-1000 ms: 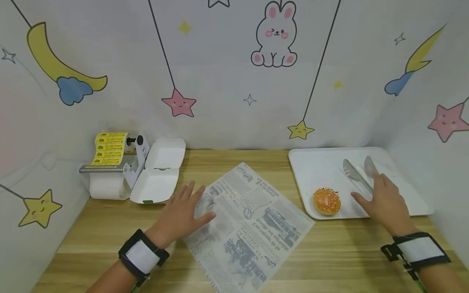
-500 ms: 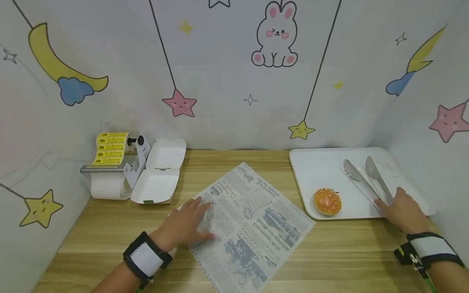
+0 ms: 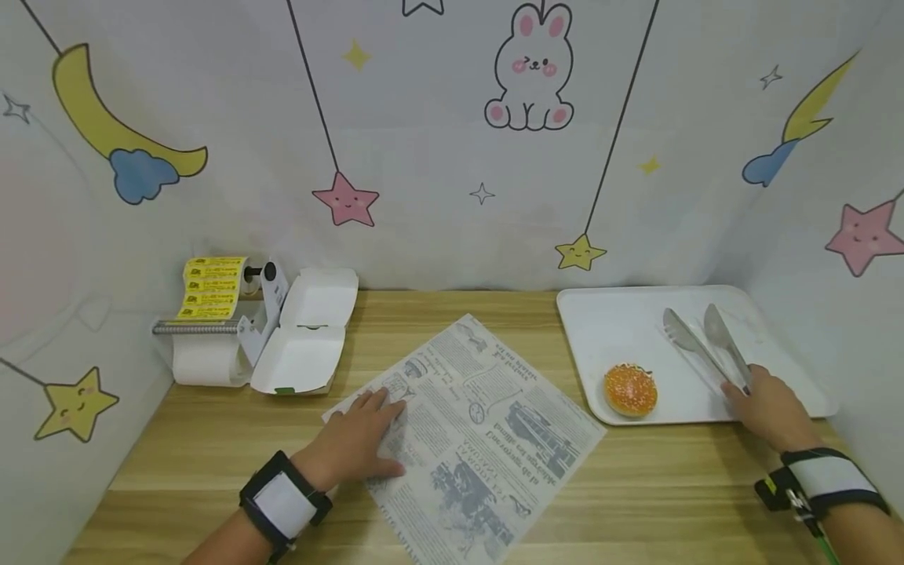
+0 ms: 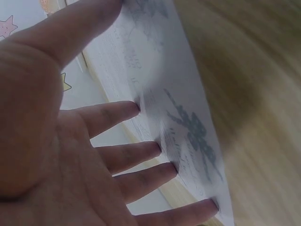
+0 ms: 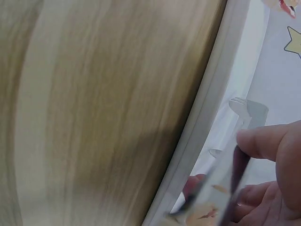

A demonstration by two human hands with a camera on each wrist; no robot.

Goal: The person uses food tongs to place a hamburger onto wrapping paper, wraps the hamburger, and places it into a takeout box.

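Now the left hand (image 3: 353, 443) lies flat on the newspaper-print wrapping sheet (image 3: 469, 435), with straight fingers (image 4: 117, 113) that press the left corner of the sheet against the wooden table (image 3: 678, 494); it grasps nothing, and I judge that the pressing keeps the thin paper from sliding. The sheet lies like a diamond in the middle of the table, one corner toward the back wall and one toward the front edge.

At the right side, the right hand (image 3: 770, 408) is closed around the handle end of the metal tongs (image 3: 706, 345), pinching it at the front edge of the white tray (image 3: 614, 314). The two spoon-shaped ends of the tongs rest on the tray and point toward its back right corner. The tray stands at the back right corner of the table and also holds a small sesame burger bun (image 3: 630, 388), near its front edge and well apart from the tongs.

At the back left corner, a white clamshell box (image 3: 307, 333) stands open with nothing inside, touching a label dispenser (image 3: 212, 314) with a yellow label roll.
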